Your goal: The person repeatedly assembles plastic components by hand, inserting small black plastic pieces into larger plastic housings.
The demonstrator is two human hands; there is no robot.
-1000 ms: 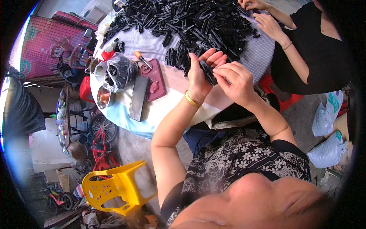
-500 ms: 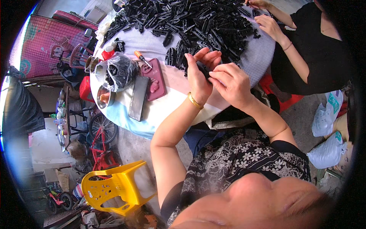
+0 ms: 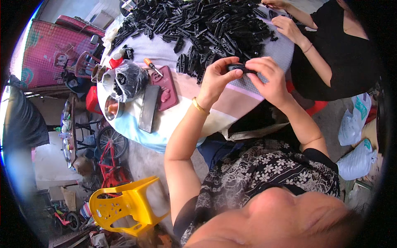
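Hands up over the near edge of the table (image 3: 231,108), both on one small black plastic part (image 3: 241,67). I see the left hand (image 3: 218,78) curled, thumb and fingertips pinched on the part's left end; the right hand (image 3: 271,78) closed on its right end from the other side, fingers bent over the top. Part sits level between the two hands, held clear above the cloth, just in front of the big heap of black parts (image 3: 206,27) that covers the far half of the table. A gold bangle (image 3: 200,106) sits on the left wrist. I can't tell the part's exact shape, the fingers cover most of it. Left of the hands on the cloth: a dark red phone case (image 3: 165,87) lying flat, a dark flat bar (image 3: 148,108) beside it, an orange-handled screwdriver (image 3: 151,66) just above the case. Further left, a clear plastic bag (image 3: 126,79) with black pieces inside, a steel bowl (image 3: 112,108) at the table edge just below the bag. Across the table on the right, another person in black has both hands (image 3: 288,28) at the heap. On the floor lower left, a yellow plastic chair (image 3: 124,206); right side, white sacks (image 3: 355,136) on the ground.
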